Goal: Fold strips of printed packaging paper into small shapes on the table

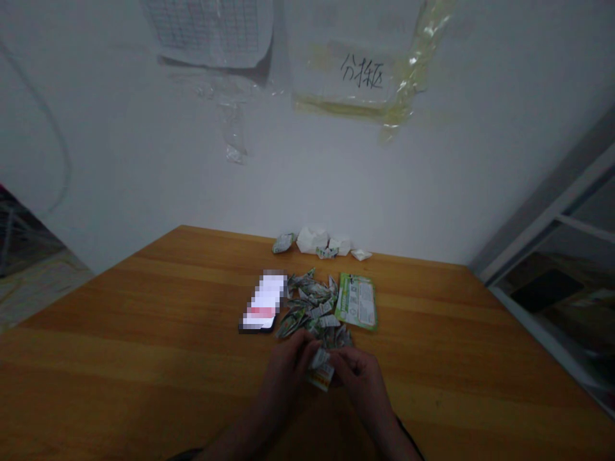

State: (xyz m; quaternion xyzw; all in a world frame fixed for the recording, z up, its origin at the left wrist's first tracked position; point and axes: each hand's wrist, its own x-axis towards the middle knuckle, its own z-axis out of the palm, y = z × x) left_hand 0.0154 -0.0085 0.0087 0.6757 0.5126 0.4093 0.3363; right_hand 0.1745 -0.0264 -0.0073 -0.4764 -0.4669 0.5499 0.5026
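My left hand (pixel 287 378) and my right hand (pixel 361 379) meet near the front of a wooden table (pixel 144 320). Both pinch a small folded piece of printed paper (pixel 321 369) between their fingertips. Just beyond the hands lies a pile of several small folded paper pieces (pixel 311 306), green and white. A flat green and white printed sheet (pixel 357 301) lies to the right of the pile.
A phone (pixel 262 308) with a lit screen lies left of the pile. More crumpled and folded white papers (pixel 319 242) sit at the table's far edge against the wall. Papers and plastic are taped on the wall. A metal frame (pixel 542 218) stands to the right.
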